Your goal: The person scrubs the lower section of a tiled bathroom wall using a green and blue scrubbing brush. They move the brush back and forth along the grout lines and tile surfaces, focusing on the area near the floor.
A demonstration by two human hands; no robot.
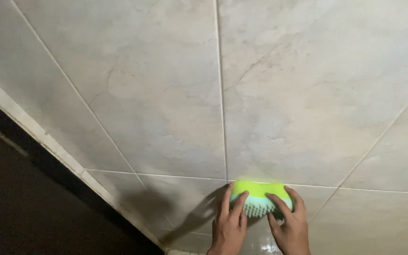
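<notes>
While both hands press it against the tiled surface, the lime-green scrub brush (259, 197) sits near the bottom centre, just below a horizontal grout line (166, 175). Left hand (230, 222): fingers curled over the brush's left end, gripping. Right hand (290, 223): fingers wrapped over the right end, gripping. Pale bristles visible between the hands. Large marbled grey tiles (166, 94) extend far; dark opening (20, 198) at left.
</notes>
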